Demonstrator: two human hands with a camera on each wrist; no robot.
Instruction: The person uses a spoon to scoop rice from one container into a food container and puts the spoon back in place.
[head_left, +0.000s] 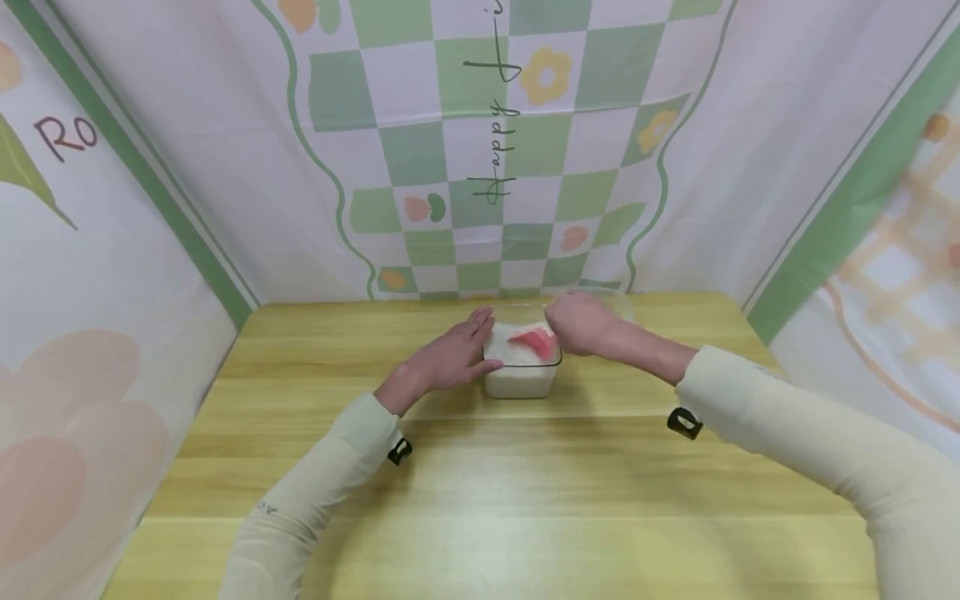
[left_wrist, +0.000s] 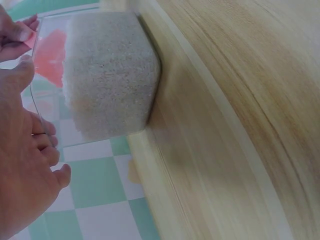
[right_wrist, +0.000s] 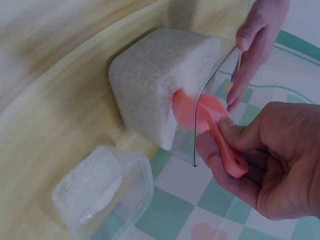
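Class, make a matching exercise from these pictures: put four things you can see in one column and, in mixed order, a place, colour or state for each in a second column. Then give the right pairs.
Things:
1. scoop
2. clear container
3. second container
4. left hand

Descriptions:
A. holds only a little white grain, stands apart beside the full one
B. pink, its blade pushed into the white grain
C. rests with straight fingers against the side of a container
D. filled nearly to the rim with white grain

Pairs: 1-B, 2-D, 3-A, 4-C
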